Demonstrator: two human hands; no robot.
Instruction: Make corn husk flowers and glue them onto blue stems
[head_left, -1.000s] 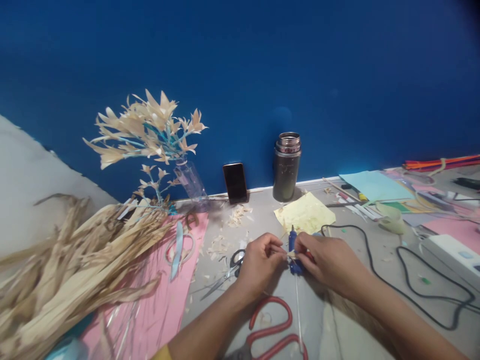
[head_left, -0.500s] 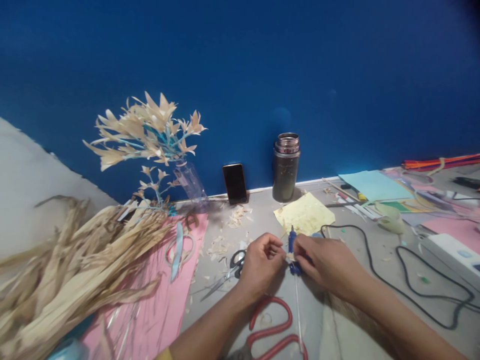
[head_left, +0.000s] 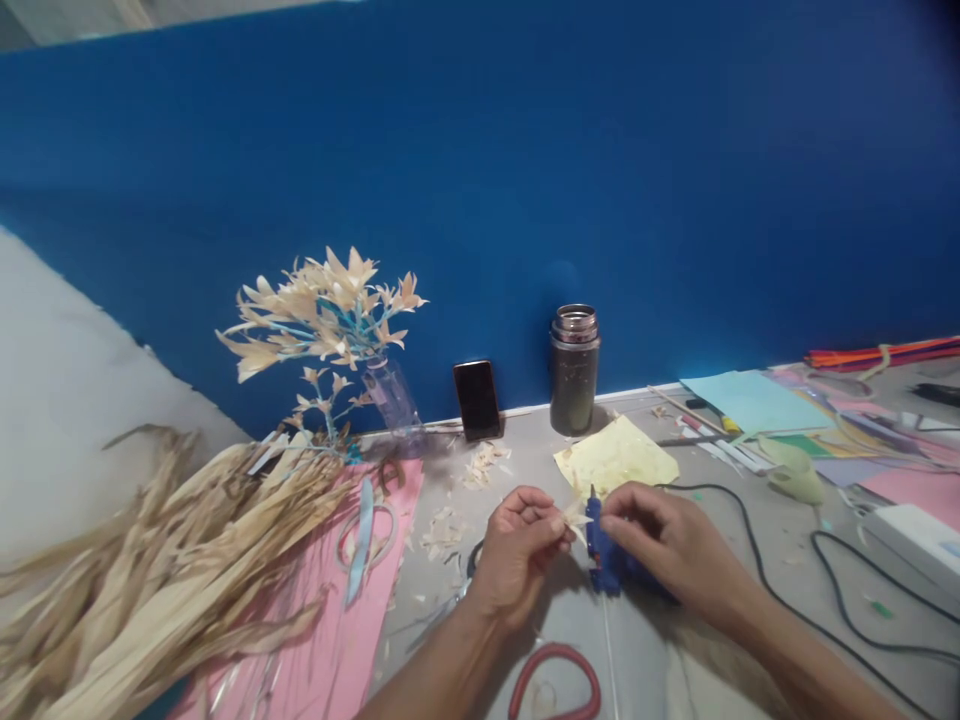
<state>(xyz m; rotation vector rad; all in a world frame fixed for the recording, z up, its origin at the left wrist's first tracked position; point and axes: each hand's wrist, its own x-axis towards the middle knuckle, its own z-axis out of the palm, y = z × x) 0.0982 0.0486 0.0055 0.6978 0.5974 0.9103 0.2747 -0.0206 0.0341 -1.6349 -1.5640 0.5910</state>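
A deep blue wall (head_left: 480, 180) backs the workspace, meeting a white wall (head_left: 75, 420) on the left, and a grey tabletop (head_left: 517, 462) strewn with pale scraps runs along its foot. Taking the hands as the dial's centre and the blue wall as twelve, a dark flask (head_left: 574, 390) with an uncovered mouth stands at twelve, a phone (head_left: 478, 400) leans at eleven, and a clear bottle (head_left: 394, 405) holding pale flowers (head_left: 330, 315) tilts at ten. Dried husks (head_left: 187, 560) heap at nine, pink paper (head_left: 367, 620) lies at eight, and a red scissor handle (head_left: 555, 650) shows at six. Yellow paper (head_left: 622, 455) lies at one, a light blue sheet (head_left: 754, 402) at two, a white box (head_left: 915, 545) at three. At the centre, the left hand (head_left: 521, 550) pinches a small petalled piece (head_left: 576, 522) just beside a blue glue gun (head_left: 595, 545); the right hand (head_left: 667, 535) is curled close by, and whether it grips anything cannot be told. Compared with half a second ago, the view has tipped upward, revealing a pale strip above the blue wall; the fingertips have parted slightly, and the piece's points now show clearly.
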